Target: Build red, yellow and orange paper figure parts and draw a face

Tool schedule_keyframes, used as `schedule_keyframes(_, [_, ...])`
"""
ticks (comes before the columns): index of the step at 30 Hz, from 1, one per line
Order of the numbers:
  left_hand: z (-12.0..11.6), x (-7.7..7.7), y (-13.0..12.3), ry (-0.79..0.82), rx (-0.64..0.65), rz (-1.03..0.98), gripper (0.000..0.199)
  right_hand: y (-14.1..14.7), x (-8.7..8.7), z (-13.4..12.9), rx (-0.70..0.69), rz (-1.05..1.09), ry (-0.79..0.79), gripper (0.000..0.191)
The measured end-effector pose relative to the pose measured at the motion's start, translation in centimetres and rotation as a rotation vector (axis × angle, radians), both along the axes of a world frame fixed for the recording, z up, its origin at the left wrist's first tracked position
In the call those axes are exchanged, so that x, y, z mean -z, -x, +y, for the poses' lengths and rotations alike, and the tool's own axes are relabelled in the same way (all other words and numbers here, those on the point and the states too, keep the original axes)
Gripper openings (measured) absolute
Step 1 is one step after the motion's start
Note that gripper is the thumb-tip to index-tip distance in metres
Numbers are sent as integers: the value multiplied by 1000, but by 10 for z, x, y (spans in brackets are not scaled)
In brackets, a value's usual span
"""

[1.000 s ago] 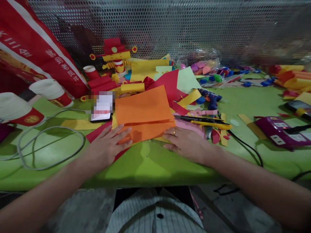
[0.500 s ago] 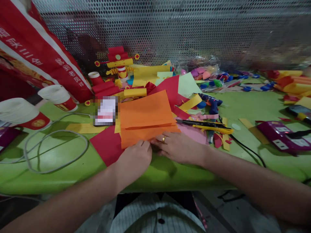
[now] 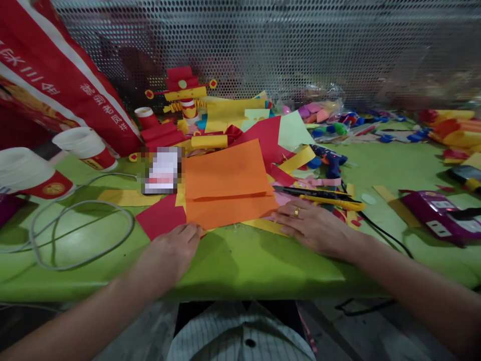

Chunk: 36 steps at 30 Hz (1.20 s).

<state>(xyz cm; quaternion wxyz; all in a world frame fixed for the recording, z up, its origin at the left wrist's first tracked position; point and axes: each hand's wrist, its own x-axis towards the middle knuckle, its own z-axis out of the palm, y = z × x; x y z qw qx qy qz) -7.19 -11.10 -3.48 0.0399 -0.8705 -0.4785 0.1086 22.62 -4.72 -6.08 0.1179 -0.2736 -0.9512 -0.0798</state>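
In the head view, a folded sheet of orange paper (image 3: 229,170) lies in front of me, its lower flap showing a crosswise crease. At its lower left corner, my left hand (image 3: 175,248) has its fingers closed together on the edge. My right hand (image 3: 313,225), with a gold ring, rests by the lower right corner, fingers stretched out and lying flat. Red paper (image 3: 161,218) sticks out at the left. A yellow sheet (image 3: 265,226) shows beneath the orange one near my right hand. Just above that hand lies a black and yellow cutter (image 3: 319,194).
A phone (image 3: 163,170) with a blurred screen and a looped white cable (image 3: 80,203) lie left. Paper cups (image 3: 84,148) stand beside a red bag (image 3: 67,75). A blue glue gun (image 3: 330,159) and paper scraps lie right, with a purple power strip (image 3: 439,215) beyond.
My hands have moved apart along the orange paper's lower edge, the left toward its left corner, the right toward its right corner. A yellow sheet underneath now shows.
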Motion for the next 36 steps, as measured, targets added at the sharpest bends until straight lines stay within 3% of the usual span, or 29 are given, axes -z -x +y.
schedule_keyframes(3, [-3,-1,9,1,-39,-41,50,-5,0,0,23,60,28,34])
schedule_keyframes(9, [-4,-10,15,49,-76,58,43,-10,-2,0,33,165,25,34])
schedule_keyframes(12, [3,-24,7,81,-88,93,31,-9,0,-1,68,183,13,33])
schedule_keyframes(15, [20,-31,-16,76,-6,94,25,-7,3,0,100,206,4,30])
schedule_keyframes(17, [36,-27,-39,51,64,0,32,-6,5,1,104,228,-6,29])
schedule_keyframes(20, [64,-7,-70,25,251,-159,47,-5,8,2,95,248,-35,29])
schedule_keyframes(23, [87,14,-83,87,337,-166,49,-11,8,6,107,285,-55,28])
schedule_keyframes(25, [97,21,-80,113,343,-167,49,-17,7,10,204,297,-89,28])
schedule_keyframes(27, [102,23,-73,131,339,-184,47,-25,6,15,406,255,-113,30])
schedule_keyframes(29, [104,21,-66,142,334,-204,46,-30,3,20,611,152,-72,35])
schedule_keyframes(31, [105,18,-60,143,329,-227,47,-32,1,23,732,36,7,36])
schedule_keyframes(34, [107,16,-57,181,316,-254,50,-34,-1,26,765,-24,76,35])
schedule_keyframes(36, [108,17,-56,218,301,-261,50,-38,-2,27,713,24,74,34])
